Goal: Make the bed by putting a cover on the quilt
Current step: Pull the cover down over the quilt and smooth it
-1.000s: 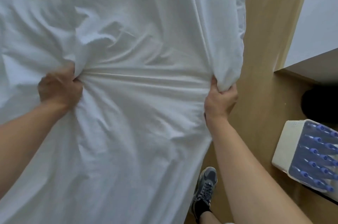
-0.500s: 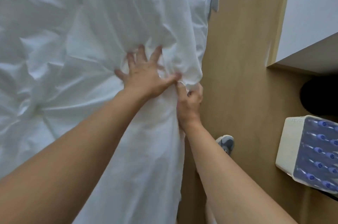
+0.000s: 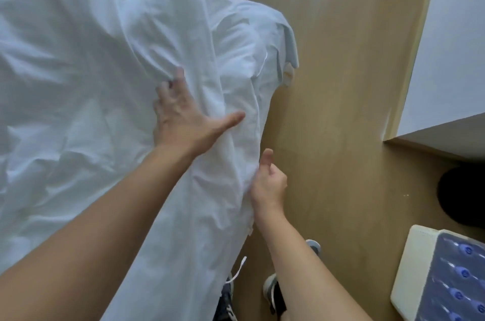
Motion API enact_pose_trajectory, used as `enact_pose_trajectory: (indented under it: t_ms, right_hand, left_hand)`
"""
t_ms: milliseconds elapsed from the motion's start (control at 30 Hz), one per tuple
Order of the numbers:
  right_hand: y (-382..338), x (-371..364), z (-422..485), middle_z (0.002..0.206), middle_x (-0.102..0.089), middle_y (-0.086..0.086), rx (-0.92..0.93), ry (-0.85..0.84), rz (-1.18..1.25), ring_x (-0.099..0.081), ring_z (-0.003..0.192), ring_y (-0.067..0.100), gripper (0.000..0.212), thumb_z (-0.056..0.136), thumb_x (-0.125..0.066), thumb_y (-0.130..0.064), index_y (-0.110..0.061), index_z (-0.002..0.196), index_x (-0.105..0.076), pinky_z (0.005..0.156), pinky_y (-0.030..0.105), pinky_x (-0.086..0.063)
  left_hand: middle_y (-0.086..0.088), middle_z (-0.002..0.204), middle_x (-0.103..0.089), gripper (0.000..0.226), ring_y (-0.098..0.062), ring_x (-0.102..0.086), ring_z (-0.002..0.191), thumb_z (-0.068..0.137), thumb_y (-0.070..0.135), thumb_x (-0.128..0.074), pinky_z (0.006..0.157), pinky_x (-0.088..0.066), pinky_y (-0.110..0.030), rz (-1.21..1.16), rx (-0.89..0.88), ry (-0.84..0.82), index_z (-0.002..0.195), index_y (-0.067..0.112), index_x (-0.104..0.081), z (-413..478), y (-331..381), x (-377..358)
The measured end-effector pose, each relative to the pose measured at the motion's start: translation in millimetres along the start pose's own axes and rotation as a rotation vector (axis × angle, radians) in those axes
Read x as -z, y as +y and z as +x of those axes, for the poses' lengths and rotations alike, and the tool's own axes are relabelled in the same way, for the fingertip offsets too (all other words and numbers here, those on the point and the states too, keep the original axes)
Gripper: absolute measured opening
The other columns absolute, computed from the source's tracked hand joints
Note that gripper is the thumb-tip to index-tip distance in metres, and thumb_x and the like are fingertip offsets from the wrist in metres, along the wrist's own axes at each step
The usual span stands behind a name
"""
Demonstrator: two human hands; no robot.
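While the left hand (image 3: 189, 118) lies flat on the white cover (image 3: 78, 71), its fingers (image 3: 179, 75) are straight and spread, thumb stuck out to the right, palm down and pressing the cloth, gripping nothing. Right hand (image 3: 269, 184) is at the cover's right edge, just below and right of the left hand. Its fingers are curled in against the hem and its thumb (image 3: 266, 156) points up, so it is pinching the edge of the cloth.

The cover fills the whole left side of the view, crumpled, with many folds. Its right side drops down toward the wooden floor (image 3: 341, 84). The far right corner is bunched and puffy, with a pale blue strip (image 3: 291, 45) along its outer edge. Whether the quilt is already inside cannot be told, since everything is one white mass.

A thin white tie (image 3: 239, 272) dangles from the lower edge of the cover, near the bottom of the view. Two grey shoes sit on the floor below the arms, one (image 3: 274, 291) right of the tie, the other (image 3: 225, 302) partly under the cover.

On the right:
- a white cabinet (image 3: 451, 58) with a pale wood edge
- a dark round thing (image 3: 462, 197) at the frame edge, too dark to name
- in the lower right corner, a white box (image 3: 420, 268) with rows of blue-capped pieces (image 3: 464, 273) on top

All three are well apart from the cover.
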State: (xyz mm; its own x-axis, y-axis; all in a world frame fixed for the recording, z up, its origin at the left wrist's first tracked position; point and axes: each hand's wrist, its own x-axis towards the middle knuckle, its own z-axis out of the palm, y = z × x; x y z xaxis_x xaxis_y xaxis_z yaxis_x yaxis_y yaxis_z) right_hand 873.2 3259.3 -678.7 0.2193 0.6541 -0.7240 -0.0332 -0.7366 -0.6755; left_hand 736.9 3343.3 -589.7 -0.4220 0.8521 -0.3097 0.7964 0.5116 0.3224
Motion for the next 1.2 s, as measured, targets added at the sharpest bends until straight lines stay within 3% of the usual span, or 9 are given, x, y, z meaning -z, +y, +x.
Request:
enact_pose_trajectory:
  t_ms: [133, 300, 467, 633, 700, 800, 900, 1033, 1200]
  right_hand:
    - [-6, 18, 29, 0.082, -0.07, 0.01, -0.086, -0.268, -0.076, -0.063, 0.075, 0.023, 0.047, 0.098, -0.055, -0.051, -0.009, 0.079, -0.064, 0.069, 0.035, -0.051]
    - [-65, -3, 73, 0.098, -0.066, -0.007, 0.08, -0.348, -0.156, -0.065, 0.091, 0.013, 0.031, 0.088, -0.074, -0.033, -0.032, 0.116, -0.061, 0.085, 0.04, -0.058]
    - [-147, -49, 97, 0.11, -0.065, -0.012, 0.262, -0.451, -0.23, -0.064, 0.096, 0.006, 0.048, 0.086, -0.072, -0.025, -0.031, 0.129, -0.051, 0.082, 0.028, -0.053]
    - [-203, -69, 135, 0.076, -0.051, -0.003, -0.327, -0.708, 0.482, -0.05, 0.067, 0.016, 0.019, 0.085, -0.055, -0.034, -0.016, 0.08, -0.058, 0.067, 0.031, -0.04]
    - [-219, -70, 148, 0.1, -0.07, 0.0, -0.36, -0.729, 0.404, -0.067, 0.09, 0.021, 0.049, 0.082, -0.067, -0.054, -0.013, 0.107, -0.07, 0.086, 0.037, -0.05]
    - [-251, -80, 147, 0.118, -0.073, 0.009, -0.318, -0.726, 0.117, -0.071, 0.109, 0.027, 0.055, 0.085, -0.079, -0.037, -0.008, 0.129, -0.065, 0.099, 0.046, -0.054]
    - [-282, -81, 148, 0.105, -0.076, 0.015, -0.027, -0.515, 0.057, -0.073, 0.098, 0.032, 0.023, 0.086, -0.077, -0.012, -0.006, 0.108, -0.072, 0.089, 0.049, -0.059]
    - [-303, -72, 144, 0.087, -0.071, 0.002, 0.387, -0.142, 0.153, -0.068, 0.08, 0.025, 0.011, 0.082, -0.072, -0.011, -0.02, 0.081, -0.067, 0.078, 0.053, -0.06]
    - [-266, -106, 94, 0.104, -0.05, -0.001, 0.642, -0.546, -0.229, -0.051, 0.099, 0.008, 0.018, 0.073, -0.055, -0.002, -0.015, 0.066, -0.044, 0.08, 0.022, -0.042]
  left_hand:
    - [-0.015, 0.145, -0.027, 0.128, -0.042, -0.039, 0.13, 0.069, 0.047, -0.081, 0.109, -0.038, -0.046, 0.208, 0.018, -0.122, 0.158, 0.029, 0.01, 36, 28, -26]
    - [-0.006, 0.129, -0.058, 0.075, -0.031, -0.056, 0.115, 0.074, 0.008, -0.063, 0.093, -0.044, -0.033, -0.019, -0.004, -0.142, 0.146, 0.02, -0.043, 70, -9, -7]
    - [0.022, 0.087, -0.073, 0.05, 0.003, -0.067, 0.088, 0.065, 0.001, -0.058, 0.074, -0.049, -0.015, -0.489, 0.137, -0.281, 0.105, 0.03, -0.066, 85, -39, 22]
    - [0.006, 0.108, -0.075, 0.063, -0.013, -0.069, 0.107, 0.062, 0.004, -0.061, 0.088, -0.058, -0.026, -0.627, 0.209, -0.494, 0.124, 0.015, -0.064, 102, -51, 21]
    - [0.004, 0.117, -0.07, 0.081, -0.016, -0.064, 0.115, 0.056, 0.017, -0.068, 0.09, -0.054, -0.024, -0.561, 0.19, -0.605, 0.136, 0.016, -0.055, 102, -50, 23]
    - [0.015, 0.133, -0.058, 0.097, -0.002, -0.056, 0.123, 0.055, 0.036, -0.084, 0.099, -0.046, -0.02, -0.368, 0.051, -0.835, 0.143, 0.029, -0.045, 117, -31, 48]
    - [0.024, 0.102, -0.072, 0.051, 0.006, -0.066, 0.094, 0.065, 0.064, -0.083, 0.089, -0.055, -0.026, -0.063, -0.189, -0.894, 0.106, 0.037, -0.07, 149, 9, 103]
    - [0.018, 0.113, -0.064, 0.059, -0.002, -0.06, 0.101, 0.064, 0.07, -0.078, 0.083, -0.045, -0.025, -0.16, -0.281, -0.165, 0.108, 0.034, -0.063, 214, 67, 159]
    - [0.012, 0.14, -0.049, 0.099, -0.012, -0.052, 0.124, 0.054, 0.058, -0.086, 0.098, -0.048, -0.032, -0.013, -0.187, -0.636, 0.142, 0.046, -0.043, 270, 92, 134]
